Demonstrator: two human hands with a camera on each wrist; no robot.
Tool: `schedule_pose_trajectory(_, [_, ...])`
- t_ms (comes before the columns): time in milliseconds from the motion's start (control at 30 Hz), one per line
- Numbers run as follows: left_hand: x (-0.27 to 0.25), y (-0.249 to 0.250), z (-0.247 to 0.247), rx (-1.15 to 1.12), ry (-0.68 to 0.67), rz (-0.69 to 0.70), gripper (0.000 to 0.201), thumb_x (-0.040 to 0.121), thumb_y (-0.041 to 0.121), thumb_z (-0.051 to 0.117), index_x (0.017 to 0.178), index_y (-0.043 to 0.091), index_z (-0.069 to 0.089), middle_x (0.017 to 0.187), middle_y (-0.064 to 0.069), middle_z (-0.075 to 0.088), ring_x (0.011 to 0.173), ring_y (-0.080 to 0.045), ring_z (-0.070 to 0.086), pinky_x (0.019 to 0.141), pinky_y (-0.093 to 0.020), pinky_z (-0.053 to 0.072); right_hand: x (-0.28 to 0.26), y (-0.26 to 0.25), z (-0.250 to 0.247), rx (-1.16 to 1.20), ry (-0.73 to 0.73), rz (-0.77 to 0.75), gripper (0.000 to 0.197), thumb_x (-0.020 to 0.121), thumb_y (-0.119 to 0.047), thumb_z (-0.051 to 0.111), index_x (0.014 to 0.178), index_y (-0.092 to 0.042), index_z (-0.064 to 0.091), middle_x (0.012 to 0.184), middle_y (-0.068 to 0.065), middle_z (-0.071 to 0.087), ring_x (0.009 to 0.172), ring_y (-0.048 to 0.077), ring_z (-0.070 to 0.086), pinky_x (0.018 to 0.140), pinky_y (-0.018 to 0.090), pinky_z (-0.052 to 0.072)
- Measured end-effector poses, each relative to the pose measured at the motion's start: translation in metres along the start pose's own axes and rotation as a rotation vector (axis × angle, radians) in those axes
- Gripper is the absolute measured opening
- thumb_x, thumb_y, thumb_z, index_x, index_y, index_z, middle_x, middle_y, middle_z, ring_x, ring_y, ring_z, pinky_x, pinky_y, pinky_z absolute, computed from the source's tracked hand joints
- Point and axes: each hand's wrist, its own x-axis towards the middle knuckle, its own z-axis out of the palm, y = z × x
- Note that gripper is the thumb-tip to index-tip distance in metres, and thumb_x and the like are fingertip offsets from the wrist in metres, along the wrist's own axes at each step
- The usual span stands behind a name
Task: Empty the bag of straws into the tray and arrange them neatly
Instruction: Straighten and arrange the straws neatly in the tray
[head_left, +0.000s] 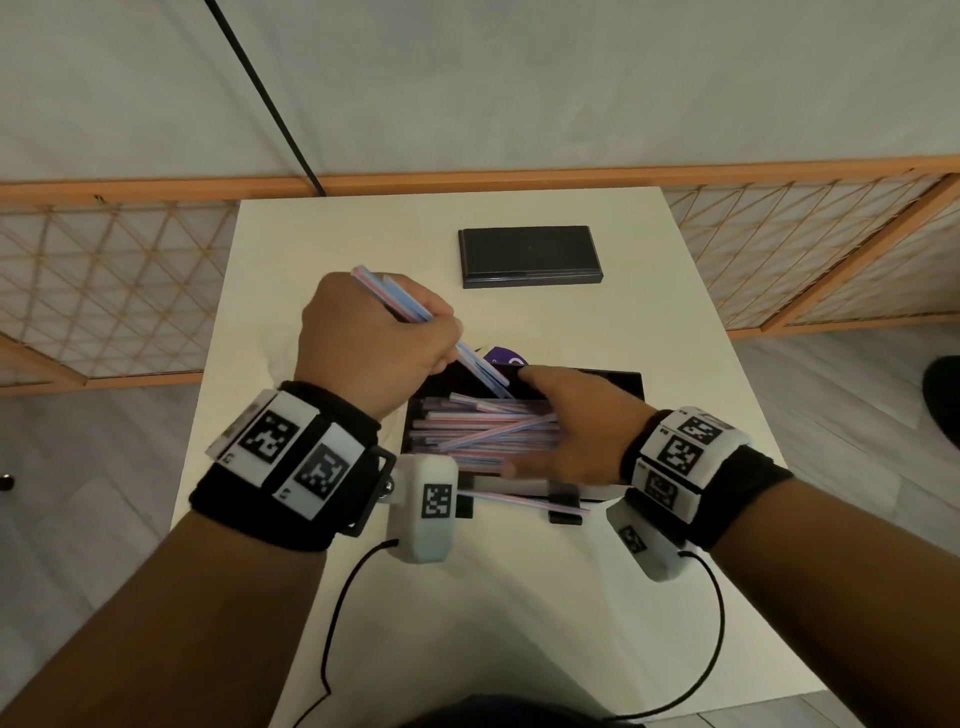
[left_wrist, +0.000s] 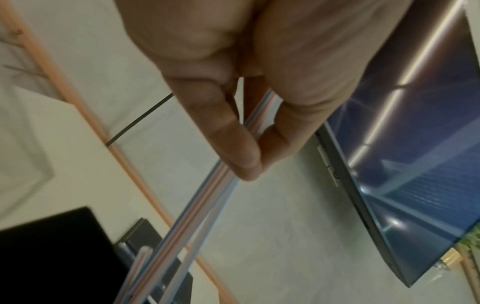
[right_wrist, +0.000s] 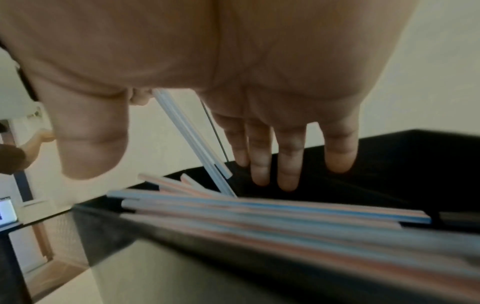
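Meanwhile the left hand (head_left: 371, 338) is pinching a few straws (head_left: 415, 312) aslant over the tray's (head_left: 631, 382) far left corner, their lower ends dipping toward the pile (head_left: 483, 428). Rightward, the right hand (head_left: 566, 426) is hovering flat, fingers straight, gripping nothing. One stray straw (head_left: 524, 501) is lying along the near rim; a nudge could probably roll it onto the table (head_left: 311, 249).

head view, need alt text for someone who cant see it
A person's left hand grips a few striped straws, their lower ends angled into a black tray on a white table, while the open right hand rests on the pile of straws already inside. One straw lies outside the tray's near edge, and a black lid sits farther back.
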Motion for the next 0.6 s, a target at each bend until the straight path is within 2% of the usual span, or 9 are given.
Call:
schedule_pose_trajectory(100, [-0.007, 0.01, -0.005, 0.046, -0.018, 0.064, 0.013, 0.079, 0.014, 0.074, 0.068, 0.021, 0.076, 0.06, 0.003, 0.073, 0.053, -0.013, 0.07, 0.067, -0.039, 0.064, -0.004, -0.005, -0.012, 0.062, 0.138, -0.008, 0.077, 0.07, -0.064, 0.075, 0.131, -0.025, 0.048, 0.119, -0.004, 0.062, 0.107, 0.017, 0.06, 0.095, 0.036, 0.05])
schedule_pose_trajectory(200, [-0.011, 0.015, -0.004, -0.005, -0.022, 0.09, 0.011, 0.08, 0.015, 0.076, 0.072, 0.022, 0.076, 0.061, 0.002, 0.073, 0.055, -0.015, 0.072, 0.066, -0.038, 0.063, -0.005, -0.014, -0.023, 0.099, 0.284, -0.024, 0.069, 0.078, -0.056, 0.072, 0.131, -0.02, 0.048, 0.117, -0.004, 0.06, 0.104, 0.014, 0.058, 0.09, 0.029, 0.048])
schedule_pose_trajectory(267, [-0.011, 0.016, -0.002, -0.078, -0.07, 0.096, 0.011, 0.082, 0.011, 0.077, 0.075, 0.02, 0.076, 0.063, -0.002, 0.074, 0.056, -0.019, 0.072, 0.063, -0.035, 0.062, -0.001, -0.021, -0.024, 0.098, 0.321, -0.065, 0.058, 0.082, -0.053, 0.069, 0.126, -0.019, 0.053, 0.109, -0.006, 0.059, 0.097, 0.012, 0.056, 0.083, 0.027, 0.045])
schedule_pose_trajectory(333, [-0.012, 0.017, 0.001, -0.162, -0.147, 0.065, 0.011, 0.084, 0.008, 0.077, 0.077, 0.016, 0.075, 0.063, -0.006, 0.073, 0.056, -0.022, 0.071, 0.059, -0.032, 0.06, 0.003, -0.027, -0.021, 0.057, 0.347, -0.103, 0.032, 0.089, -0.048, 0.063, 0.103, -0.019, 0.059, 0.089, -0.006, 0.061, 0.079, 0.016, 0.056, 0.07, 0.029, 0.042])
schedule_pose_trajectory(400, [-0.014, 0.016, 0.005, -0.258, -0.204, 0.021, 0.009, 0.084, 0.008, 0.078, 0.078, 0.014, 0.075, 0.065, -0.008, 0.073, 0.056, -0.021, 0.07, 0.055, -0.027, 0.056, 0.005, -0.028, -0.019, 0.033, 0.341, -0.088, 0.03, 0.096, -0.043, 0.054, 0.078, -0.019, 0.053, 0.066, -0.003, 0.052, 0.063, 0.021, 0.049, 0.06, 0.03, 0.034])
schedule_pose_trajectory(433, [-0.013, 0.014, 0.005, -0.311, -0.184, -0.01, 0.007, 0.084, 0.014, 0.08, 0.079, 0.014, 0.074, 0.067, -0.007, 0.073, 0.057, -0.02, 0.069, 0.052, -0.026, 0.053, 0.005, -0.027, -0.019, 0.027, 0.322, -0.075, 0.036, 0.098, -0.043, 0.05, 0.07, -0.021, 0.048, 0.061, -0.003, 0.049, 0.058, 0.02, 0.046, 0.057, 0.031, 0.031])
schedule_pose_trajectory(500, [-0.006, 0.007, -0.002, -0.426, -0.001, -0.108, 0.023, 0.078, 0.04, 0.079, 0.084, 0.019, 0.073, 0.075, -0.001, 0.072, 0.062, -0.018, 0.065, 0.051, -0.027, 0.046, 0.003, -0.022, -0.018, 0.01, 0.29, -0.046, 0.043, 0.098, -0.047, 0.045, 0.062, -0.023, 0.043, 0.057, -0.004, 0.048, 0.054, 0.015, 0.044, 0.054, 0.032, 0.032])
schedule_pose_trajectory(567, [0.004, -0.001, -0.009, -0.531, 0.158, -0.169, 0.044, 0.067, 0.064, 0.062, 0.091, 0.028, 0.071, 0.087, 0.005, 0.071, 0.076, -0.014, 0.062, 0.063, -0.031, 0.043, -0.001, -0.016, -0.016, -0.056, 0.253, -0.024, 0.044, 0.098, -0.049, 0.044, 0.061, -0.026, 0.042, 0.06, -0.004, 0.051, 0.056, 0.018, 0.047, 0.055, 0.03, 0.034])
schedule_pose_trajectory(600, [0.006, -0.004, -0.009, -0.526, 0.161, -0.162, 0.051, 0.065, 0.07, 0.052, 0.095, 0.033, 0.069, 0.095, 0.009, 0.071, 0.085, -0.011, 0.062, 0.071, -0.031, 0.043, -0.001, -0.016, -0.015, -0.111, 0.238, -0.01, 0.042, 0.098, -0.049, 0.044, 0.062, -0.026, 0.043, 0.063, -0.003, 0.052, 0.06, 0.021, 0.048, 0.057, 0.029, 0.035])
